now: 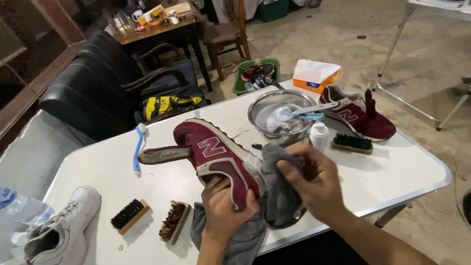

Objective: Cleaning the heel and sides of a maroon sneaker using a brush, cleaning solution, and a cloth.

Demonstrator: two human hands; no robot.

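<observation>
Light falls from above onto my white desk (382, 172), bright and even, with a soft sheen but no hard glare. The steel bowl (274, 105) catches small highlights. Shadows under the brushes are short and faint. Behind, the room at upper left sinks into dimness. Edges bend slightly outward, and the corners look soft and a little smeared.

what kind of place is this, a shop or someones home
Probably a home or small workshop set up for shoe cleaning, not a shop. A white folding table holds brushes and a steel bowl; a black couch and a cluttered wooden table stand behind on bare concrete floor.
</observation>
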